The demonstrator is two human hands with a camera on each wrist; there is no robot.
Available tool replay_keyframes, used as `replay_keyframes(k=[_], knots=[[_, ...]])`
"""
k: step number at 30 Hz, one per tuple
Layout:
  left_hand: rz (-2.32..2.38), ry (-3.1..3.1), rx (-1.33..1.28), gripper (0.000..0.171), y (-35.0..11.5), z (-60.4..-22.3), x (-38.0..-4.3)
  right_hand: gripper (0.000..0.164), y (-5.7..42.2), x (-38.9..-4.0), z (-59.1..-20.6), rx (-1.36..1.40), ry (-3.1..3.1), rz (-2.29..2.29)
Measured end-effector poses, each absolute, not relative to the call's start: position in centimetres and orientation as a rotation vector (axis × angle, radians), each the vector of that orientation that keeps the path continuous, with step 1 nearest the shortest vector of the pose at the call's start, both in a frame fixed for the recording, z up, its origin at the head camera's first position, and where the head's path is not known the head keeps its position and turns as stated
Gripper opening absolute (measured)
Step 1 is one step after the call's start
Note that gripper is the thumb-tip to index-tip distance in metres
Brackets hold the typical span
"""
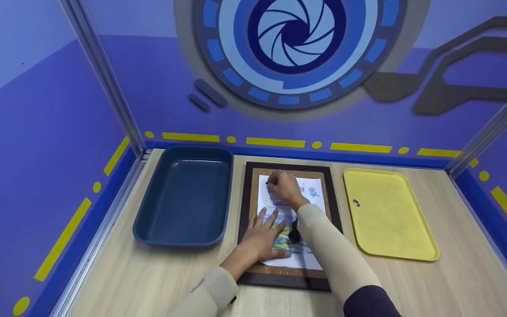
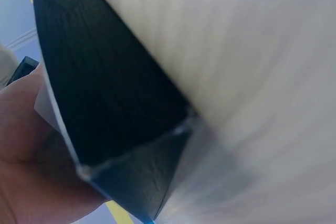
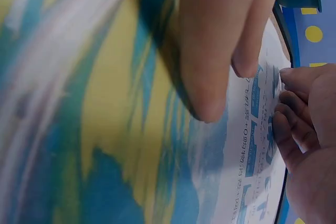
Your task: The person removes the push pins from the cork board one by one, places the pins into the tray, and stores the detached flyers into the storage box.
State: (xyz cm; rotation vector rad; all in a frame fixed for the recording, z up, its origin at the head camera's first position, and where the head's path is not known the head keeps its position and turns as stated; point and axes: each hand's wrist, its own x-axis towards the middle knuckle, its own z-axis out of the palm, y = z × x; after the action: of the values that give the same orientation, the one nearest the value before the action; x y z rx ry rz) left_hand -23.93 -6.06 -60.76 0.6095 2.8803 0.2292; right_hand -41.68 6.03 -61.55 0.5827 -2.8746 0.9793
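A white printed sheet (image 1: 297, 263) with blue, green and yellow artwork lies on a brown cork board (image 1: 280, 270) with a black frame (image 1: 247, 193). My left hand (image 1: 260, 237) presses flat on the sheet's lower left, fingers spread and straight. Near the sheet's upper left corner, my right hand (image 1: 285, 188) pinches a small dark pin-like piece (image 1: 267, 183); the fingers mostly hide it. In the right wrist view, the right hand (image 3: 315, 114) has bent fingers at the sheet's edge, while left-hand fingers (image 3: 210, 51) lie over the artwork.
A deep dark-blue tray (image 1: 227, 211) stands left of the board. To the right lies a shallow yellow tray (image 1: 394, 220) with a few tiny dark-and-purple pieces (image 1: 356, 203). The wooden table (image 1: 183, 273) meets blue walls at the back and sides.
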Motion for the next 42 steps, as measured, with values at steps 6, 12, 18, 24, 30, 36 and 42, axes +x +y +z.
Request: replay_keyframes(k=[6,12,18,24,30,36,42], knots=[[0.232,2.876,0.611,0.093,-5.9,-60.8,-23.9,0.005,5.8,-41.8,-61.5,0.555,-2.902,0.887],[0.239,2.883,0.614,0.092,-6.0,-61.2,-23.8,0.007,5.0,-41.5,-61.8,0.568,-2.9,0.805],[0.241,2.88,0.608,0.091,-6.1,-61.3,-23.5,0.008,4.6,-41.2,-62.4,0.626,-2.852,0.807],[0.255,2.863,0.615,0.09,-6.0,-61.1,-23.5,0.008,4.9,-41.2,-62.8,0.516,-2.823,0.952],[0.239,2.885,0.61,0.09,-5.8,-61.0,-23.8,0.009,5.0,-41.5,-62.7,0.454,-2.827,1.017],[0.216,2.894,0.602,0.092,-5.7,-61.1,-24.1,0.011,5.3,-41.8,-62.4,0.406,-2.823,1.133],[0.237,2.874,0.6,0.093,-5.9,-61.3,-24.4,0.014,5.5,-41.7,-62.4,0.392,-2.786,1.283]])
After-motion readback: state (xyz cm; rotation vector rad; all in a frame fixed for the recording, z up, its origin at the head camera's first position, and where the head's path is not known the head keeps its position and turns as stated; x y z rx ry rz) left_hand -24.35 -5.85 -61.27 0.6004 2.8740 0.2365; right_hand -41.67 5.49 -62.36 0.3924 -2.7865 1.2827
